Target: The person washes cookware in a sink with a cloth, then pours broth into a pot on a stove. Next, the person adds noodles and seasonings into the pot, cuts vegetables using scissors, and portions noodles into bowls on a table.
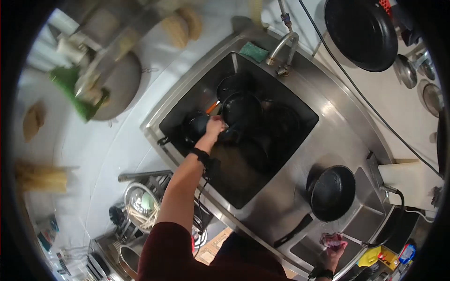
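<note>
In the head view, my left hand (215,127) reaches into the sink basin (187,89), its fingers closed at a black pan (241,110). What exactly they grip is too dark to tell. Several dark pans lie in the basin, and an orange handle (213,107) shows just above my fingers. Low on the right, my right hand (335,250) is closed on a pinkish cloth (332,240), over the metal drainboard. Just above it a black frying pan (333,193) rests on the steel, its handle pointing down to the left.
A curved faucet (284,51) and a green sponge (254,51) are at the basin's top edge. A large black pan (361,33) and a black cable (358,93) are at upper right. At lower left stands a dish rack with a metal bowl (142,205).
</note>
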A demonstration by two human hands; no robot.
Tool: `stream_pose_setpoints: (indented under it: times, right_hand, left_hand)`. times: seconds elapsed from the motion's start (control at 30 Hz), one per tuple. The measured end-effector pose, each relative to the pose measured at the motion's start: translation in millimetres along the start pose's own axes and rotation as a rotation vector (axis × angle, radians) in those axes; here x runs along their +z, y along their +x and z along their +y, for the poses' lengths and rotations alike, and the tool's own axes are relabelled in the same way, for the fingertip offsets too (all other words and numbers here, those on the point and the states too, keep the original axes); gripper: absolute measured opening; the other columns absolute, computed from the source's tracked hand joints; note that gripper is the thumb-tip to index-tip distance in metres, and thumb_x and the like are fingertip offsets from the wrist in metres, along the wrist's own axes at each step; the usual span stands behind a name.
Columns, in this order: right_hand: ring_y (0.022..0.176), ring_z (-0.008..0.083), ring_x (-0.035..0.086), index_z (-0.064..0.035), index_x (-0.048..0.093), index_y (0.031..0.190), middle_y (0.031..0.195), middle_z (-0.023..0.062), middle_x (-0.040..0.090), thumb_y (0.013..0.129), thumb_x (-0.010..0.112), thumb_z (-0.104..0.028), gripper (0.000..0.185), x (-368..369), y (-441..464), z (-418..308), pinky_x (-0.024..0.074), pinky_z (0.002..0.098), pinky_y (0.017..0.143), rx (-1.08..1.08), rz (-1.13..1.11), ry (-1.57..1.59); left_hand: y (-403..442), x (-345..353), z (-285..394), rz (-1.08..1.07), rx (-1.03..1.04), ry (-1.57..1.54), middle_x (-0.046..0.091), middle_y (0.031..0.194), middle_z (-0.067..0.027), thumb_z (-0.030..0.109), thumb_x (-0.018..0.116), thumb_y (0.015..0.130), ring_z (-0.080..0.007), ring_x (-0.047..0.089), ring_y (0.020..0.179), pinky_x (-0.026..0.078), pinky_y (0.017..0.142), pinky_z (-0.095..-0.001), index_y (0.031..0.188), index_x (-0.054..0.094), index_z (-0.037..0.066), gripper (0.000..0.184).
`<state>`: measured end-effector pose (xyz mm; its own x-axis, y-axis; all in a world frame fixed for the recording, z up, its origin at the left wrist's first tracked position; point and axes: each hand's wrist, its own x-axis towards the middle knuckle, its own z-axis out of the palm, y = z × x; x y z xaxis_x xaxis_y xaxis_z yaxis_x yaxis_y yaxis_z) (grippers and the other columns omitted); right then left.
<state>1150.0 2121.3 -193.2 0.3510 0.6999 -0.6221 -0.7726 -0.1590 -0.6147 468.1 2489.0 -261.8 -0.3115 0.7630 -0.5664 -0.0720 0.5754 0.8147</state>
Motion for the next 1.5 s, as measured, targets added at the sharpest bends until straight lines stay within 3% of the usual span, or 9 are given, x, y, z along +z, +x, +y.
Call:
stream_pose_setpoints:
  times: [0.17, 0.4, 0.63, 0.67, 0.73, 0.77, 0.87, 1.2, 1.5]
  right_hand:
    - [0.085, 0.0285, 0.055, -0.0104, 0.051, 0.104, 0.094, 0.007, 0.054, 0.069, 0.063, -0.055, 0.058, 47.2, -17.2, 23.4, 0.0478, 0.0431, 0.063, 0.011, -0.118, -0.164]
    - [0.098, 0.0261, 0.052, -0.0131, 0.047, 0.118, 0.109, 0.0053, 0.054, 0.074, 0.06, -0.047, 0.057, 15.3, -14.8, 25.1, 0.043, 0.0527, 0.082, -0.016, 0.063, -0.064]
    - [0.083, 0.0238, 0.056, -0.0113, 0.047, 0.108, 0.093, 0.004, 0.052, 0.075, 0.059, -0.052, 0.053, 38.0, -6.2, 23.2, 0.0468, 0.0486, 0.074, -0.094, -0.068, -0.135]
    - [0.071, 0.0228, 0.054, -0.0113, 0.046, 0.1, 0.084, 0.0027, 0.049, 0.075, 0.058, -0.053, 0.05, 77.7, -11.4, 25.4, 0.047, 0.0483, 0.073, -0.155, -0.019, -0.162]
    - [0.069, 0.0176, 0.047, -0.0121, 0.044, 0.086, 0.076, 0.0011, 0.044, 0.081, 0.052, -0.046, 0.035, 82.0, -11.2, 16.6, 0.0461, 0.0437, 0.078, -0.067, 0.121, 0.044]
    - [0.075, 0.0181, 0.05, -0.0103, 0.048, 0.09, 0.08, 0.0029, 0.048, 0.081, 0.051, -0.047, 0.038, 62.2, -9.7, 9.6, 0.0455, 0.0418, 0.08, -0.115, -0.022, -0.094]
    - [0.08, 0.0238, 0.054, -0.0047, 0.05, 0.103, 0.087, 0.0092, 0.055, 0.08, 0.051, -0.053, 0.053, 17.6, -9.8, -0.3, 0.0465, 0.0409, 0.077, -0.222, -0.013, -0.043]
    - [0.088, 0.0279, 0.055, -0.0082, 0.043, 0.115, 0.103, 0.0113, 0.054, 0.091, 0.038, -0.042, 0.042, -21.9, 38.5, -36.8, 0.0471, 0.044, 0.078, 0.027, 0.056, 0.203]
    - [0.094, 0.0177, 0.055, -0.0168, 0.049, 0.11, 0.104, 0.0, 0.054, 0.09, 0.049, -0.029, 0.024, -53.2, 73.9, -47.1, 0.047, 0.0335, 0.081, 0.113, -0.269, 0.035]
  left_hand:
    - [107.5, -19.9, -41.2, 0.21, -0.107, 0.351, 0.057, 0.081, -0.0077, 0.0, 0.037, 0.077, -0.0147, 0.057, 0.064, 0.049, 0.052, -0.0291, 0.125, 0.041, 0.011, 0.049]
    - [203.1, -35.5, -112.9, 0.063, 0.202, 0.653, 0.046, 0.121, -0.0271, 0.01, 0.047, 0.071, -0.0348, 0.048, 0.111, 0.042, 0.089, -0.0366, 0.133, 0.026, 0.0, 0.066]
    - [133.4, -38.8, -82.4, 0.297, -0.091, 0.867, 0.063, 0.088, -0.0188, 0.034, 0.057, 0.076, -0.0277, 0.063, 0.086, 0.048, 0.076, -0.0372, 0.11, 0.051, 0.004, 0.046]
    - [125.1, -44.0, -66.7, 0.375, -0.099, 0.545, 0.062, 0.065, -0.0076, 0.034, 0.053, 0.085, -0.0198, 0.062, 0.053, 0.047, 0.047, -0.031, 0.105, 0.05, 0.006, 0.035]
    - [100.3, -63.7, -51.8, 0.387, 0.167, 1.78, 0.065, 0.078, -0.0066, 0.045, 0.051, 0.083, -0.0194, 0.065, 0.076, 0.05, 0.06, -0.0299, 0.098, 0.057, 0.006, 0.043]
    - [92.3, -68.5, -37.4, 0.243, 0.001, 1.748, 0.062, 0.091, -0.0075, 0.046, 0.051, 0.082, -0.0172, 0.061, 0.085, 0.048, 0.066, -0.03, 0.103, 0.058, 0.007, 0.045]
    - [55.7, -111.8, -23.3, 0.029, -0.132, -0.019, 0.05, 0.058, 0.0044, 0.025, 0.065, 0.079, -0.0076, 0.047, 0.049, 0.037, 0.046, -0.0215, 0.085, 0.06, 0.012, 0.015]
    - [-304.5, -22.6, 45.1, -0.27, 0.222, -0.29, 0.055, 0.11, -0.0175, 0.005, 0.055, 0.069, -0.0219, 0.057, 0.094, 0.048, 0.076, -0.0272, 0.124, 0.041, 0.008, 0.056]
    - [-376.6, 48.6, -23.0, -0.107, -0.181, -0.427, 0.059, 0.086, -0.0145, 0.009, 0.052, 0.083, -0.019, 0.059, 0.071, 0.05, 0.054, -0.0214, 0.094, 0.05, -0.005, 0.018]
